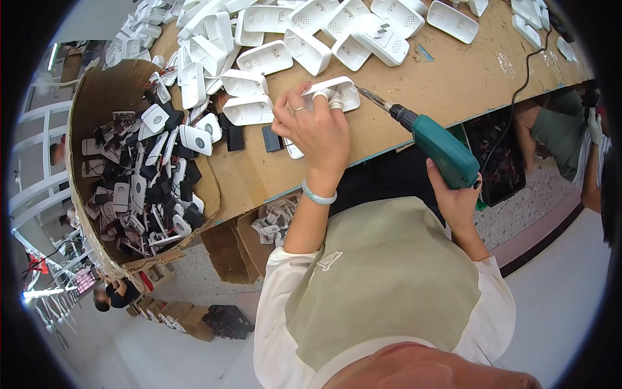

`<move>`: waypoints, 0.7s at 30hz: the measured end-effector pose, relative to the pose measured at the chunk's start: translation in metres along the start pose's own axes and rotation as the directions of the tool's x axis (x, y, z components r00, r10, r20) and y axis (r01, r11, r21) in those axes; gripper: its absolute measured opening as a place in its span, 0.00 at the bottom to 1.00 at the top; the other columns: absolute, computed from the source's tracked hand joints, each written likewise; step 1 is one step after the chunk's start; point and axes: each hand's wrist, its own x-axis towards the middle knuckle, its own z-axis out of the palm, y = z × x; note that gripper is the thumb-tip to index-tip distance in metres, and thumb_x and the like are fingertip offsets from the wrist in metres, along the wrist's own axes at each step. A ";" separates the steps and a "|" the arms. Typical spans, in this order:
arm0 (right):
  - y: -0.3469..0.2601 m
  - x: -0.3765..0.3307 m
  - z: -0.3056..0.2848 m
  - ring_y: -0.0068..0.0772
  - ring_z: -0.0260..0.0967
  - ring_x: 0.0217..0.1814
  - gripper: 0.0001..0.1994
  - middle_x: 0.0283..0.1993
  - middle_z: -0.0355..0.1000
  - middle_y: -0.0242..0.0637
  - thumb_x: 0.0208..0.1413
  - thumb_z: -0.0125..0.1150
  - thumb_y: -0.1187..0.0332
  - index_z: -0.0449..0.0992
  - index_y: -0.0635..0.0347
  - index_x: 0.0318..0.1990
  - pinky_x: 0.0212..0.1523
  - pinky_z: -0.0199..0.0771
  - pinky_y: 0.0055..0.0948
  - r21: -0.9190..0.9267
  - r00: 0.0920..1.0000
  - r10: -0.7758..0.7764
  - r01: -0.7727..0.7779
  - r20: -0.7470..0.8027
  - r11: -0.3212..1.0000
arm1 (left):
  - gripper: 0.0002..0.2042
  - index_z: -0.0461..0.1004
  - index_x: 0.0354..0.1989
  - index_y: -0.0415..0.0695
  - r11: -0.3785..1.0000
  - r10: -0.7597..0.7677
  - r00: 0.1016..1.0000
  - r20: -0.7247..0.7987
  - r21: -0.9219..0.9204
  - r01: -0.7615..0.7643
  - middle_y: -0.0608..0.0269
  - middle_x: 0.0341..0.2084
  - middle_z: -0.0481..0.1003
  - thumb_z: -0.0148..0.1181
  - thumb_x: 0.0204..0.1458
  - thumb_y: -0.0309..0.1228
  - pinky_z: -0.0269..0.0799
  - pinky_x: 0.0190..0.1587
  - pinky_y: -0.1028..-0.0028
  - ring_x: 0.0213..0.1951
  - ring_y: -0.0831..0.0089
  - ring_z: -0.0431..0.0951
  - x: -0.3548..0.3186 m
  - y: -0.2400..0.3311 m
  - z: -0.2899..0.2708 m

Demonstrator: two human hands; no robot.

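My left hand point(316, 129) has its fingers bent down into a white plastic housing shell point(352, 97), gripping it near the table edge. White covers sit on some of its fingertips, and what lies beneath them is hidden. In my right hand point(457, 204) is a green and black electric screwdriver point(447, 148), held by its rear end. Its bit points left, with the tip beside the shell's right end; whether they touch, I cannot tell. Left of my left hand, a small dark block point(272, 139) lies near another white part point(293, 149), partly covered by the hand.
Many open white shells point(265, 57) are heaped across the back of the wooden table point(453, 78). A large cardboard box point(87, 194) at the left holds white and black wired parts. A black cable point(515, 97) crosses the table's right side. Another person point(560, 136) sits at the right.
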 end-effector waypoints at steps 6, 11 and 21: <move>-0.001 0.001 0.001 0.19 0.71 0.35 0.08 0.37 0.75 0.32 0.52 0.67 0.81 0.78 0.68 0.40 0.39 0.70 0.20 0.025 1.000 -0.030 0.030 -0.010 0.999 | 0.05 0.77 0.27 0.36 0.989 0.006 0.998 -0.058 -0.145 -0.015 0.48 0.54 0.70 0.66 0.42 0.22 0.56 0.57 0.49 0.57 0.47 0.64 -0.003 -0.009 -0.001; -0.001 -0.001 0.004 0.20 0.72 0.37 0.09 0.39 0.75 0.34 0.52 0.67 0.81 0.78 0.68 0.41 0.40 0.71 0.20 0.070 0.998 -0.051 0.053 -0.034 0.996 | 0.07 0.80 0.32 0.39 0.977 -0.048 0.999 -0.025 -0.210 0.042 0.52 0.54 0.72 0.66 0.45 0.26 0.57 0.59 0.50 0.59 0.46 0.64 -0.005 -0.013 -0.005; 0.011 0.005 0.023 0.23 0.72 0.33 0.12 0.35 0.75 0.37 0.52 0.66 0.81 0.76 0.67 0.45 0.38 0.72 0.22 -0.009 0.989 -0.143 0.144 0.036 0.990 | 0.05 0.80 0.28 0.40 0.991 0.046 0.995 -0.091 -0.122 -0.057 0.54 0.57 0.72 0.67 0.41 0.26 0.52 0.60 0.47 0.64 0.48 0.61 -0.003 -0.005 -0.004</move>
